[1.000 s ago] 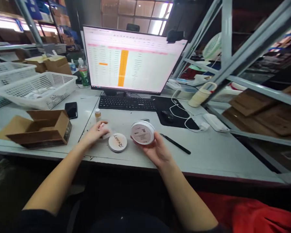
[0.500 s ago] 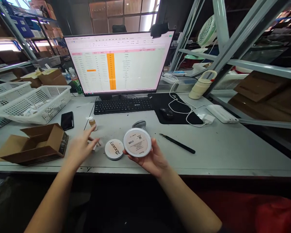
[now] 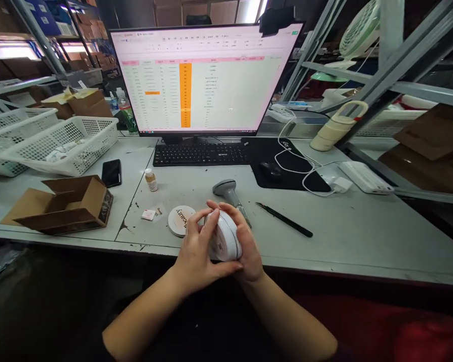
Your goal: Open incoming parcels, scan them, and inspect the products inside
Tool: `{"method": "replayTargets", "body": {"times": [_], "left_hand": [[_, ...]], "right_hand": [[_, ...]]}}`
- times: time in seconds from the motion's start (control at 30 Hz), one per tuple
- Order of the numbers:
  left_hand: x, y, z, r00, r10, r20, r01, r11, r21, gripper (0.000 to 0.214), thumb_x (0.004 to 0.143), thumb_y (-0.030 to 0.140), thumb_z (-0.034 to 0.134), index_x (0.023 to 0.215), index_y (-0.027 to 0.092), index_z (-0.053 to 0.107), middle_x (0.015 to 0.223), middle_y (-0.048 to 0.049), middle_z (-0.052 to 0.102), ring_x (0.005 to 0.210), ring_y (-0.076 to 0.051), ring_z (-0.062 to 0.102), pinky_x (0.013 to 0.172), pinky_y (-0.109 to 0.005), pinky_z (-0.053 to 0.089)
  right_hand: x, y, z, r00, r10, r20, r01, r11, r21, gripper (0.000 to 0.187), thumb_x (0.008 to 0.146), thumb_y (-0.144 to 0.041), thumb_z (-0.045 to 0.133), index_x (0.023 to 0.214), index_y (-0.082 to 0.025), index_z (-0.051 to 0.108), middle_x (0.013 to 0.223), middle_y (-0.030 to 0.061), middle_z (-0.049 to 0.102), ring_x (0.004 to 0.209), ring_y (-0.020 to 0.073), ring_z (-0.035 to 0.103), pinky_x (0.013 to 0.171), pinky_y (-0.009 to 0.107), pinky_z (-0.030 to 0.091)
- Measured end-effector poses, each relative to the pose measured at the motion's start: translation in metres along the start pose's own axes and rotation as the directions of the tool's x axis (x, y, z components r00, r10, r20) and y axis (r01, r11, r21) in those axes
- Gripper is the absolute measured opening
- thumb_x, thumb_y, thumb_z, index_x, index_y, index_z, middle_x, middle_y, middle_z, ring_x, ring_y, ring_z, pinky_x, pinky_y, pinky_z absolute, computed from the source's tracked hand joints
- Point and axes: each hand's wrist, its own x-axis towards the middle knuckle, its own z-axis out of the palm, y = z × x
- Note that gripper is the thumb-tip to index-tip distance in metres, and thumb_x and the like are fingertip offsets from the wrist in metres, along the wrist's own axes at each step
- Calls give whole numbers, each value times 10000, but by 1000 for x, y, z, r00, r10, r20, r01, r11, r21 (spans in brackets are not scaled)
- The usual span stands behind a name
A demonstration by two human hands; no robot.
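Observation:
A round white jar [image 3: 228,239] is tilted on its side between my two hands near the desk's front edge. My left hand [image 3: 198,251] wraps its fingers and thumb around the left side of the jar. From the right, my right hand [image 3: 251,251] grips the other side. Behind my left fingers lies a flat round white tin [image 3: 179,220] with dark lettering, partly covered. A grey barcode scanner [image 3: 228,191] rests just beyond the hands, its handle partly hidden. Left of the tin are a small white-and-red packet [image 3: 148,214] and a clear sachet [image 3: 159,211].
A small bottle [image 3: 151,180] stands near an open cardboard box [image 3: 79,203] and a phone [image 3: 111,173]. White baskets [image 3: 83,151] sit at left. A black craft knife [image 3: 285,219] lies at right, below the mouse [image 3: 271,171]. The keyboard [image 3: 200,155] and monitor [image 3: 211,85] are behind.
My left hand has moved right from beside the packet and taken hold of the jar. The jar has turned from facing me onto its side. The view has shifted.

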Motion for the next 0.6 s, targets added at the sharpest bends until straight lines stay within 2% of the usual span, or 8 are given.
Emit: {"method": "replayTargets", "body": {"times": [0.1, 0.2, 0.3, 0.37, 0.43, 0.5, 0.53, 0.6], "left_hand": [[3, 6, -11, 991, -53, 125, 36, 991, 132, 1044, 763, 526, 812, 1592, 373, 194, 1460, -138, 377, 1352, -360, 437, 1103, -564, 438], [4, 3, -15, 993, -49, 112, 29, 984, 175, 973, 765, 606, 778, 1558, 344, 278, 1406, -142, 434, 1289, -350, 480, 1078, -550, 453], [1, -10, -2, 1000, 22, -10, -21, 995, 102, 980, 798, 758, 625, 1567, 269, 264, 1368, -177, 438, 1237, -346, 497, 1024, -531, 482], [0, -17, 11, 992, 55, -111, -50, 998, 47, 995, 813, 840, 485, 1562, 219, 281, 1365, -196, 440, 1249, -358, 484, 1046, -551, 456], [0, -18, 21, 981, 0, -193, -11, 998, -58, 1003, 813, 876, 404, 1539, 188, 335, 1376, -204, 457, 1283, -373, 467, 1104, -574, 395], [0, -12, 25, 964, -187, -187, 124, 944, -304, 945, 834, 855, 401, 1507, 191, 403, 1415, -190, 478, 1336, -371, 452, 1162, -558, 338], [0, -7, 24, 942, -313, -123, 223, 855, -468, 878, 866, 821, 396, 1485, 199, 442, 1441, -175, 486, 1362, -361, 447, 1182, -537, 323], [1, 2, 17, 851, -519, 78, 406, 557, -724, 752, 935, 746, 343, 1427, 206, 523, 1459, -146, 519, 1391, -341, 450, 1191, -507, 324]], "right_hand": [[0, 2, 2, 994, 80, -69, -73, 992, 106, 362, 926, -498, 577, 1211, -291, 659, 1437, 62, 603, 1259, 274, 605, 1123, 513, 450], [-6, 3, 4, 992, 113, -59, -109, 992, 63, 407, 953, -486, 534, 1293, -288, 635, 1471, 64, 580, 1310, 275, 577, 1152, 514, 424], [-11, 7, 10, 996, -47, -75, 38, 992, -117, 454, 979, -493, 481, 1365, -277, 586, 1472, 75, 577, 1324, 284, 568, 1153, 526, 424], [-11, 11, 15, 976, -202, -79, 173, 945, -278, 475, 998, -487, 426, 1386, -252, 567, 1438, 96, 599, 1311, 294, 577, 1123, 532, 454], [-7, 17, 16, 936, -351, -27, 301, 839, -453, 499, 1011, -470, 384, 1430, -241, 530, 1452, 114, 579, 1339, 309, 550, 1118, 550, 453], [1, 20, 12, 859, -500, 109, 455, 650, -608, 516, 1008, -450, 391, 1480, -263, 483, 1504, 115, 522, 1385, 326, 498, 1131, 579, 427], [6, 19, 8, 798, -558, 228, 550, 519, -654, 533, 996, -442, 424, 1505, -287, 454, 1534, 108, 488, 1402, 333, 474, 1134, 592, 418], [14, 13, -4, 656, -557, 509, 721, 264, -641, 626, 951, -426, 522, 1553, -352, 367, 1594, 81, 411, 1431, 349, 431, 1130, 618, 410]]}}
